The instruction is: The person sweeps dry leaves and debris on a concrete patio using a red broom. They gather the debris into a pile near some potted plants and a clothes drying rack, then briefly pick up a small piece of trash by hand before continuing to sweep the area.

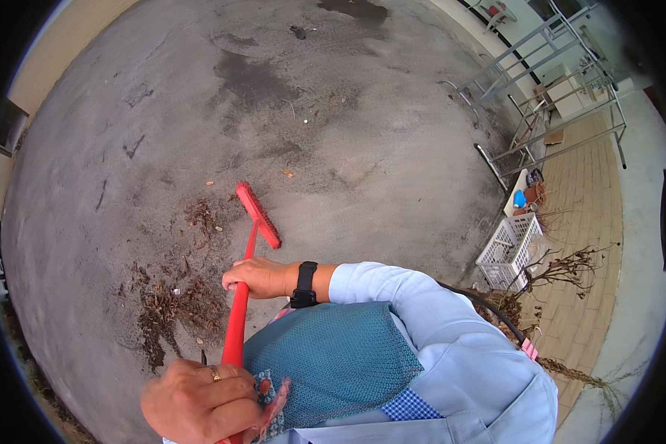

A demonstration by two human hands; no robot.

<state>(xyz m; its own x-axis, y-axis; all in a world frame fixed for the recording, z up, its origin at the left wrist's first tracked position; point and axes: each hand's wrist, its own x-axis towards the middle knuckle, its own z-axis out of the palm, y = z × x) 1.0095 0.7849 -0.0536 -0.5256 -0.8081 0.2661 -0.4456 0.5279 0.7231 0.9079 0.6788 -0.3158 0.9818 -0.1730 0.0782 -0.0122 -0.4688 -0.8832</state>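
A red push broom (234,327) slants across the view in front of me. Its red head (251,206) with red bristles is on the grey concrete floor (366,183). My right hand (258,276), with a black band on the wrist, is closed around the lower handle. Around the upper end of the handle, close to my body, wraps my left hand (200,402), which wears a ring. Dry leaves and dark dirt (183,308) lie in a heap left of the handle. A smaller patch of leaf debris (201,219) is just left of the broom head.
On the right, a metal ladder-like frame (555,105) stands beside a white plastic crate (510,250). Terracotta pots (534,193) and a dry branching plant (566,266) line the tiled strip (583,211). Wet patches (250,75) darken the far floor. A wall (61,47) borders the left.
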